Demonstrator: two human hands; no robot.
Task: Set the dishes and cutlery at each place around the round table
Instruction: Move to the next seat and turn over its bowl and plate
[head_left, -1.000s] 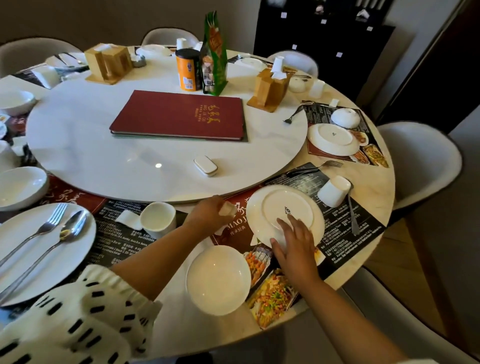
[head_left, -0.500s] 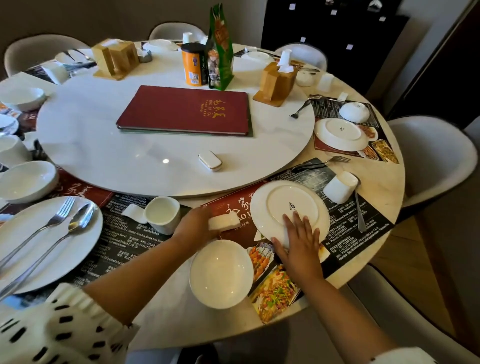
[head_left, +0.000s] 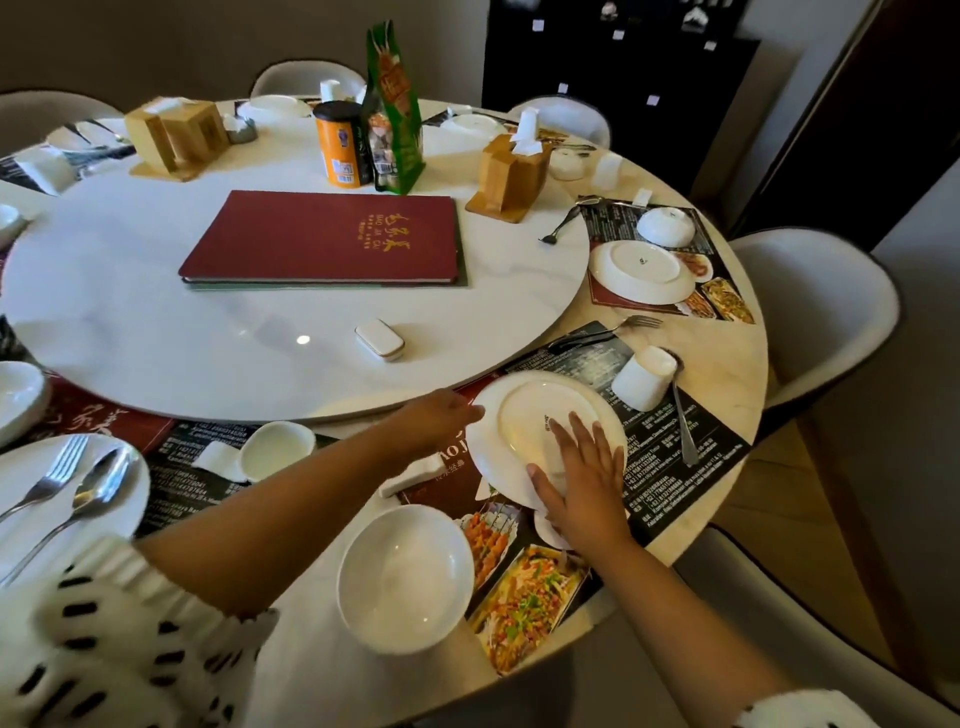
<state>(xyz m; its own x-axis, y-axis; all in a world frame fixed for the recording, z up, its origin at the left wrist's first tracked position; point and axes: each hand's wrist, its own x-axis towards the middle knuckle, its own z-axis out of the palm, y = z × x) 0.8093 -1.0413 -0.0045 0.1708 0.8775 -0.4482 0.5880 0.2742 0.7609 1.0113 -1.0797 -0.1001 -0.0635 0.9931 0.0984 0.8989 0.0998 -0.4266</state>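
One plate (head_left: 530, 415): upside down on the red-and-black placemat (head_left: 670, 431) at the near right edge of the table (head_left: 727, 364), just beside the turntable (head_left: 156, 322).
Right hand (head_left: 582, 483): flat on the plate's base as before, fingers straight and spread, thumb at the near rim.
Left hand (head_left: 441, 421): now at the plate's left rim; whether its fingers grip cannot be told. Half a second ago it held the small white rest.
White rest (head_left: 410, 480): now lying on the placemat, just beside the plate's near-left rim.
Bowl (head_left: 405, 577): upright by the table's near edge, unmoved.
Cup (head_left: 644, 384): upside down right of the plate, spoon (head_left: 683, 415) beside it.
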